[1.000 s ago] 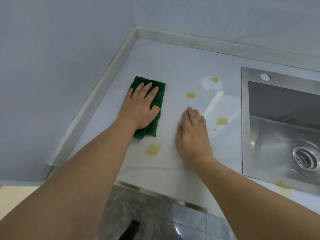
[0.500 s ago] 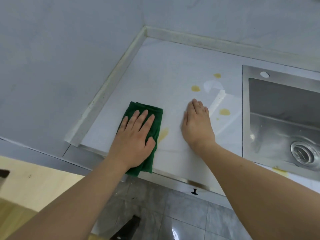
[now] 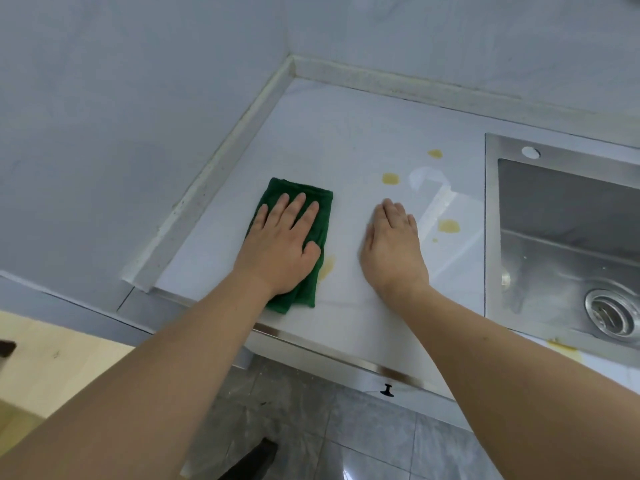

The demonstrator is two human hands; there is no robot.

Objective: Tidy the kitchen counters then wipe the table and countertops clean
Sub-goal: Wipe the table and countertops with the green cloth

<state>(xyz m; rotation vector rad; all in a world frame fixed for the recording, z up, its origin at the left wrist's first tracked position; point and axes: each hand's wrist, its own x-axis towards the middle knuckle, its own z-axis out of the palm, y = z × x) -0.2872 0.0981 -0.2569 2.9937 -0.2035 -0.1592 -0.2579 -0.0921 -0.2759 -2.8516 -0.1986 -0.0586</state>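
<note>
The left hand (image 3: 277,249) covers the middle of the green cloth (image 3: 317,216), so only its far end, right edge and near corner show. A yellow stain (image 3: 326,266) is partly hidden under the cloth's right edge. The sink (image 3: 568,216) is cut off by the right edge. Both forearms leave the bottom edge. A dark object (image 3: 252,460) at the bottom is too cropped to identify.

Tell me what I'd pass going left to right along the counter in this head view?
Green cloth under the left hand → right hand flat on the white countertop → yellowish stain → steel sink, its drain farthest right.
</note>
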